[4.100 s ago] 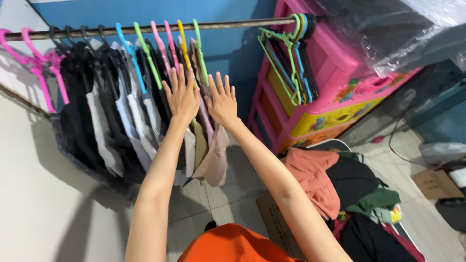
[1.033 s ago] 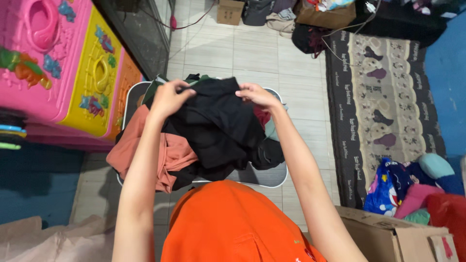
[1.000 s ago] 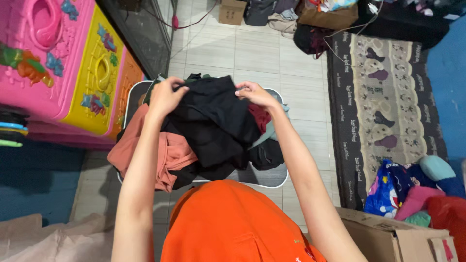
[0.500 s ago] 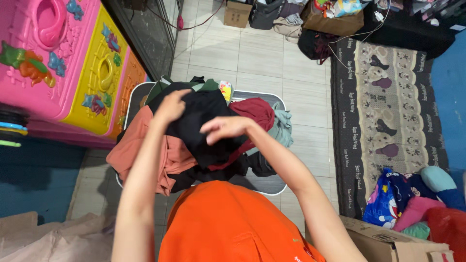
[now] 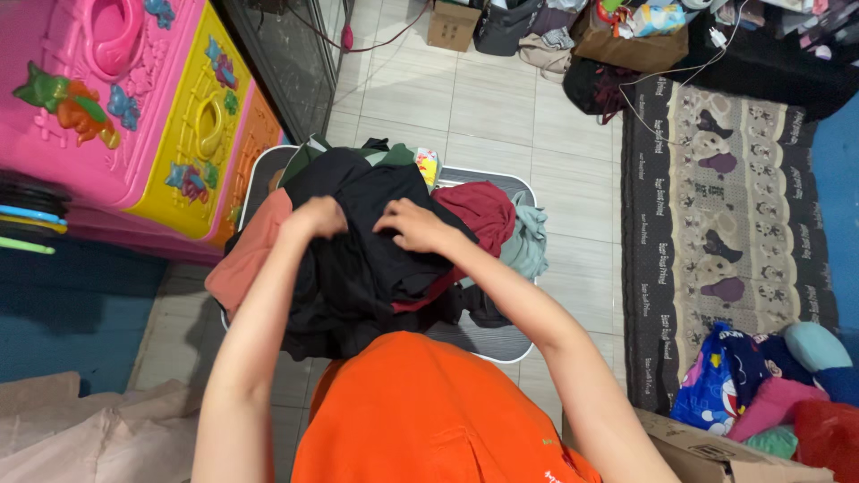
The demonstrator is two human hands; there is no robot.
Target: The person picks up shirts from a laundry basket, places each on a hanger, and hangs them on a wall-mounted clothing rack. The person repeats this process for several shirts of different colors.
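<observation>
A black garment lies bunched on top of a heap of clothes in a white laundry basket on the tiled floor below me. My left hand is closed on the garment's left side. My right hand grips the cloth a little to the right, fingers curled into it. Under the black garment lie a salmon-pink piece, a dark red piece and a pale green piece. My orange shirt hides the basket's near edge.
A pink and yellow plastic drawer cabinet stands at the left. A dark patterned rug covers the floor at right, with cushions and a cardboard box near me. Boxes and bags sit at the far wall.
I turned from the clothes rail to the basket. Over the last second both hands drew together on the black garment and pulled it nearer, uncovering the dark red piece.
</observation>
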